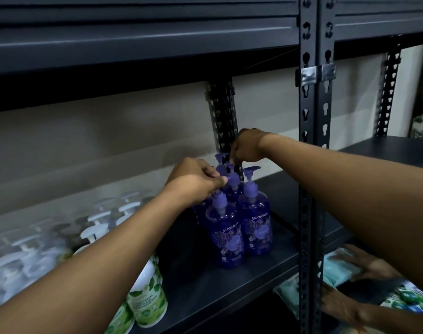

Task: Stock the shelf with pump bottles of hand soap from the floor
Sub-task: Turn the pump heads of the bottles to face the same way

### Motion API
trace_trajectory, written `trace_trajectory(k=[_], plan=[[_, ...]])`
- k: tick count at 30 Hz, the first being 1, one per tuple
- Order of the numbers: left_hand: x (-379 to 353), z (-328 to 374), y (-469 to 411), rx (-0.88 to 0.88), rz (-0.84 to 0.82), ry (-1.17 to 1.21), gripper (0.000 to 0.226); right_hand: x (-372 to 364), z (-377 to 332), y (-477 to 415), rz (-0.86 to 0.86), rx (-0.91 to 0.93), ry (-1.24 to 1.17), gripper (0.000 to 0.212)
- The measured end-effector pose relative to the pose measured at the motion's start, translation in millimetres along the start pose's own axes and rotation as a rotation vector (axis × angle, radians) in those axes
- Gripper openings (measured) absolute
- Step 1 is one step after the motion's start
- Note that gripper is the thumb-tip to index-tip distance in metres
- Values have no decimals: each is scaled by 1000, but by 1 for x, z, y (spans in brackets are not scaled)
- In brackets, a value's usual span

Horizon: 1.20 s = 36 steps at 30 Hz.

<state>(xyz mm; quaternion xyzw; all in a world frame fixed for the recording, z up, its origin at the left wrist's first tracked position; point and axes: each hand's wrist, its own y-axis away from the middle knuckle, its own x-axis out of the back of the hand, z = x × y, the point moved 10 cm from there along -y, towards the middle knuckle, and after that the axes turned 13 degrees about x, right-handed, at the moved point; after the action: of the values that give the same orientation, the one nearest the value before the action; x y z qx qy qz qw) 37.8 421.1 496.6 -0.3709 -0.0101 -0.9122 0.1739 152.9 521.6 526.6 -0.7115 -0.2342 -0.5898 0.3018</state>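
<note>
Several purple pump bottles of hand soap (226, 235) stand in a tight cluster on the dark metal shelf (229, 280). My left hand (196, 182) pinches the pump head of the front left bottle. Farther back, my right hand (246, 147) grips the pump of a rear bottle (221, 160) close to the shelf's back upright. The front right bottle (256, 225) stands free with its pump nozzle pointing right.
White-pump bottles with green leaf labels (147, 300) fill the shelf's left side. A slotted upright post (311, 165) bounds the bay on the right. Below right, another person's hands (365, 266) handle packets on a lower shelf. An upper shelf (143, 44) hangs overhead.
</note>
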Motion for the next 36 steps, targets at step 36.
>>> trace_trajectory(k=[36], plan=[[8,-13,18,57,11,100,32,10,-34,57,-63,15,23,34]])
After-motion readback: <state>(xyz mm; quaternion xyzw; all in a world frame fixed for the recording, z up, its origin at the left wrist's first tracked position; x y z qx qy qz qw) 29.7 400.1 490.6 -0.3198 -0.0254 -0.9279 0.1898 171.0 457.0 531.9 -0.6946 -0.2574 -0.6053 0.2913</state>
